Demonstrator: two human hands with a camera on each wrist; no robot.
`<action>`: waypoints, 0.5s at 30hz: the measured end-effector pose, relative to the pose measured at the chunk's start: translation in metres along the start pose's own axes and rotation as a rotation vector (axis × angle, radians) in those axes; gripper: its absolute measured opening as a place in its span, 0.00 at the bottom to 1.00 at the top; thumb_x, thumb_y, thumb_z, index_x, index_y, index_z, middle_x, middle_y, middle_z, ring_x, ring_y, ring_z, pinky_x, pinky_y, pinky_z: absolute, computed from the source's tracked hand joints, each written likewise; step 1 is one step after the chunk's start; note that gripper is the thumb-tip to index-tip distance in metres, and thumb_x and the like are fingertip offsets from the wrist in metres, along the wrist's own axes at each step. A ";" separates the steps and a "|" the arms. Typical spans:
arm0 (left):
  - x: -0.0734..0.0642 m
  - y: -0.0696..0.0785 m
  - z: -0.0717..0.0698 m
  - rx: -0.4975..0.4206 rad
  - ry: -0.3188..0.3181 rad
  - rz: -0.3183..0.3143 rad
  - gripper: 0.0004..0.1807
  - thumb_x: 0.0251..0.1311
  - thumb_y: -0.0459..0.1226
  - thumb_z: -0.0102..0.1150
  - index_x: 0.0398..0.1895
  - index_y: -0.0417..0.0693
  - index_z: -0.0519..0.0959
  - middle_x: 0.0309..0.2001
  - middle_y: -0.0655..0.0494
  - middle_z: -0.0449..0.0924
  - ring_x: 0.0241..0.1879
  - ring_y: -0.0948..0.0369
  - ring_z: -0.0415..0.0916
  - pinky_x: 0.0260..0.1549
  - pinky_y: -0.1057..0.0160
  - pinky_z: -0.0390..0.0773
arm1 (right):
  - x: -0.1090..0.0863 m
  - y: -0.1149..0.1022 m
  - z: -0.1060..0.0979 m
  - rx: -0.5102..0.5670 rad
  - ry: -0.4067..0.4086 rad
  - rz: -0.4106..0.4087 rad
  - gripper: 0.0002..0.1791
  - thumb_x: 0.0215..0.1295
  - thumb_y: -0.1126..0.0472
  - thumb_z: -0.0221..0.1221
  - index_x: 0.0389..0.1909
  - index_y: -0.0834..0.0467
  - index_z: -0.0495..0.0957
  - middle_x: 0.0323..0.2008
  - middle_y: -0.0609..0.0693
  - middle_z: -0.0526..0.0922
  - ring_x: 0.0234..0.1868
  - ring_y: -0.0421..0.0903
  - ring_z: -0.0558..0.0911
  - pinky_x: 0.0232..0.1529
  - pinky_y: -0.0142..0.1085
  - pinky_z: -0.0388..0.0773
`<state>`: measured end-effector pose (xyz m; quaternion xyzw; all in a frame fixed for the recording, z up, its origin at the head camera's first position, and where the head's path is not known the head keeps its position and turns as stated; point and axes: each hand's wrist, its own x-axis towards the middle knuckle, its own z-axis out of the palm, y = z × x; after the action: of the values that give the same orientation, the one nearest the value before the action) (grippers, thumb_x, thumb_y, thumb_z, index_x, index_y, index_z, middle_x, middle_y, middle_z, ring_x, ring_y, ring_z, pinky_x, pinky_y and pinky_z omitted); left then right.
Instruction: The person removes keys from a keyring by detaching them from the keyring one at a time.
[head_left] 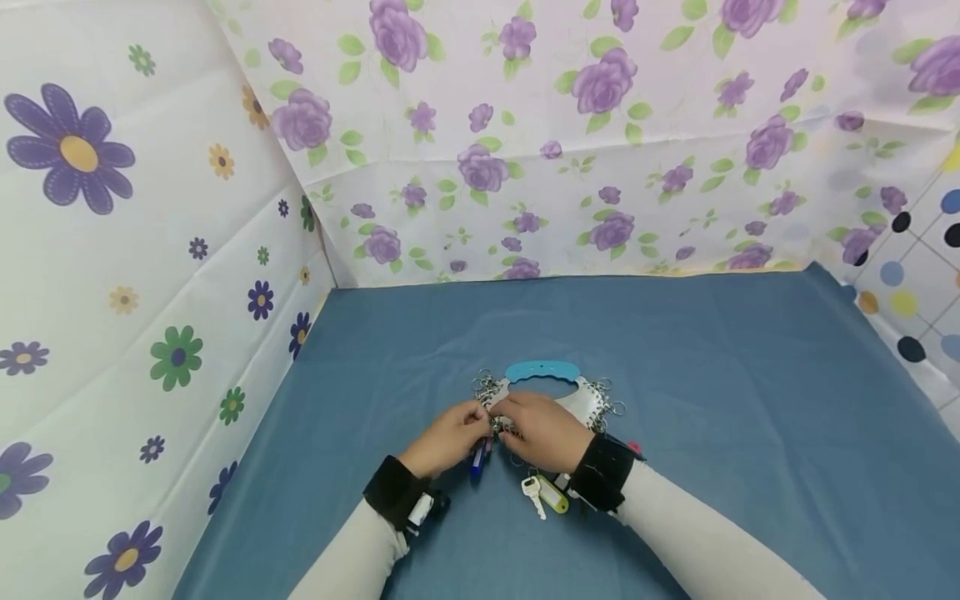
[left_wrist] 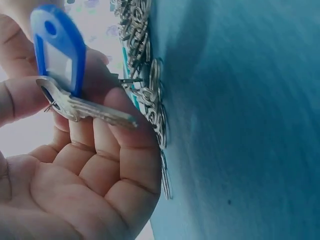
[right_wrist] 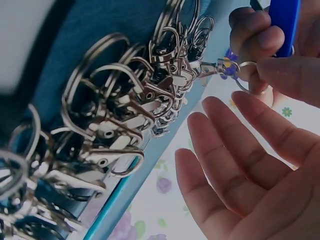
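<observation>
A silver key (left_wrist: pixel 97 109) and a blue key tag (left_wrist: pixel 60 55) hang from a split key ring (right_wrist: pixel 245 75) at my left hand (head_left: pixel 450 437), whose thumb and fingers grip the ring. My right hand (head_left: pixel 547 429) reaches in from the other side, its thumb on the same ring and its other fingers loosely bent. That ring meets a metal snap hook (right_wrist: pixel 207 70). Many such hooks and rings line a curved pale plate (head_left: pixel 581 404) with a light blue handle (head_left: pixel 543 370). Whether the ring sits inside the hook is hard to tell.
Nearer me on the blue cloth (head_left: pixel 712 358) lie another key (head_left: pixel 533 495) and a yellow-green key tag (head_left: pixel 553 495). A small red item (head_left: pixel 634 447) shows beside the right wrist. Flower-patterned sheets (head_left: pixel 480 167) stand behind and at the left.
</observation>
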<state>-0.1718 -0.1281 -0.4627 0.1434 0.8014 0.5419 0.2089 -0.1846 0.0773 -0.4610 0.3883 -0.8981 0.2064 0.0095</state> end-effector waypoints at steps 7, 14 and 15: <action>0.006 0.005 0.000 -0.085 0.030 -0.036 0.13 0.79 0.36 0.38 0.38 0.38 0.70 0.29 0.48 0.69 0.27 0.51 0.62 0.32 0.57 0.66 | 0.001 -0.001 -0.002 0.036 0.028 0.054 0.15 0.70 0.58 0.63 0.55 0.54 0.79 0.48 0.50 0.81 0.41 0.42 0.80 0.43 0.37 0.78; 0.010 0.006 0.003 -0.123 0.074 -0.043 0.14 0.78 0.36 0.35 0.38 0.41 0.71 0.30 0.48 0.68 0.29 0.55 0.61 0.33 0.61 0.64 | 0.003 -0.001 -0.003 0.059 0.055 0.060 0.07 0.70 0.59 0.63 0.47 0.54 0.79 0.40 0.48 0.77 0.34 0.39 0.75 0.35 0.33 0.74; 0.010 0.005 0.003 -0.131 0.077 -0.038 0.14 0.77 0.36 0.35 0.38 0.41 0.71 0.30 0.49 0.69 0.29 0.56 0.63 0.34 0.62 0.65 | 0.003 -0.001 -0.003 0.066 0.057 0.061 0.06 0.71 0.60 0.62 0.46 0.54 0.79 0.39 0.47 0.77 0.34 0.39 0.74 0.34 0.32 0.73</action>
<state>-0.1792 -0.1191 -0.4611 0.0933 0.7742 0.5942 0.1970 -0.1868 0.0759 -0.4576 0.3547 -0.9017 0.2469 0.0158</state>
